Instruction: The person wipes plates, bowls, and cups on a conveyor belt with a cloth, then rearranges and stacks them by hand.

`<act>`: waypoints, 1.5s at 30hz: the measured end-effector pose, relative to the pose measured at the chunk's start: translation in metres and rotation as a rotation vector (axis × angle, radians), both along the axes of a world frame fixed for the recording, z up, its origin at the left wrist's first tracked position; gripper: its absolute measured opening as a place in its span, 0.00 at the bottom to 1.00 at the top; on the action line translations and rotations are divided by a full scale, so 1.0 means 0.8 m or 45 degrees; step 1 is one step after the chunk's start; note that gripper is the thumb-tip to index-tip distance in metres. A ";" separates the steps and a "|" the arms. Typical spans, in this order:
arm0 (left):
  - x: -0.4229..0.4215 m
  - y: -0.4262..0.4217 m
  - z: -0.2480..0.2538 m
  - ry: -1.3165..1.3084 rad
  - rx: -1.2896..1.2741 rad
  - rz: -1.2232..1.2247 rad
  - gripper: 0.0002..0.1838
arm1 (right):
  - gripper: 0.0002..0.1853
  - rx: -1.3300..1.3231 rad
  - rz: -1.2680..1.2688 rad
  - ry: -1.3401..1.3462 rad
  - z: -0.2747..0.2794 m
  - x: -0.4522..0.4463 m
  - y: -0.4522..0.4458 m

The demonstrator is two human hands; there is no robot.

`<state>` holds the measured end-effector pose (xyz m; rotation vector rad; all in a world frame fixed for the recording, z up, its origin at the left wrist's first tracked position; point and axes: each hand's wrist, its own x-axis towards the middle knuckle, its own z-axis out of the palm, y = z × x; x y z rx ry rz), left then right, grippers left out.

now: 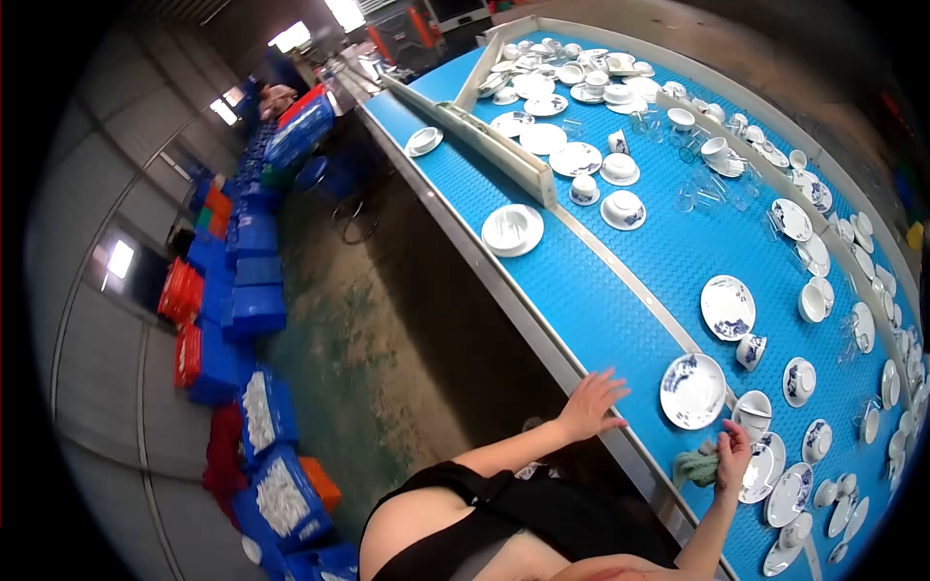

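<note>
Over the near metal edge of the blue belt is my left hand [591,405], fingers spread, holding nothing. My right hand [733,455] is over the belt, its fingers closed at a green cloth [697,468]. Just beyond the right hand stands a white cup or bowl [752,411] on the belt. A plate with a blue pattern [693,390] lies between and beyond the two hands. Close to the right hand's far side are more plates [790,492], partly overlapping. A patterned cup [751,351] lies tilted beside another plate [728,307].
Plates, bowls and glasses cover much of the blue belt [620,281]. A white divider [504,160] crosses its far part. A metal rail [513,320] runs along the near side. Blue crates [257,290] line the left, and people are far off at the back.
</note>
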<state>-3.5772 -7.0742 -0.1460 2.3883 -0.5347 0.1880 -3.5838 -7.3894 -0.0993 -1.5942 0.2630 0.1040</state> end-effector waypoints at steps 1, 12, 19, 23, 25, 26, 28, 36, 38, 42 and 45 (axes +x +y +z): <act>-0.003 0.012 -0.011 0.012 -0.058 -0.003 0.32 | 0.14 -0.029 -0.023 0.014 0.011 0.005 0.034; 0.046 0.020 -0.006 -0.052 0.237 -0.115 0.43 | 0.14 -1.057 0.276 -0.382 -0.015 -0.016 0.147; 0.012 -0.026 -0.009 -0.093 0.170 0.003 0.41 | 0.10 -0.935 0.326 -0.363 -0.037 -0.027 0.080; -0.010 -0.043 0.000 0.071 0.234 -0.018 0.37 | 0.10 -0.862 0.425 -0.428 -0.023 -0.050 0.056; -0.025 -0.052 0.005 0.053 0.242 0.019 0.36 | 0.12 -0.876 0.558 -0.569 -0.016 -0.068 0.042; -0.032 -0.056 0.010 0.055 0.260 0.044 0.35 | 0.12 -0.909 0.563 -0.545 -0.018 -0.078 0.031; -0.048 -0.069 0.018 0.062 0.274 0.087 0.35 | 0.12 -0.871 0.553 -0.485 -0.022 -0.095 0.012; -0.085 -0.122 0.032 0.056 0.251 0.138 0.36 | 0.12 -0.974 0.535 -0.436 0.002 -0.150 -0.069; -0.105 -0.131 0.037 0.046 0.242 0.136 0.36 | 0.11 -0.958 0.477 -0.394 0.001 -0.169 -0.092; -0.127 -0.146 0.052 0.146 0.155 0.152 0.33 | 0.14 -0.610 0.214 -0.244 0.019 -0.201 -0.136; -0.114 -0.174 0.036 -0.061 0.128 0.162 0.34 | 0.13 -0.256 -0.050 0.047 0.047 -0.193 -0.191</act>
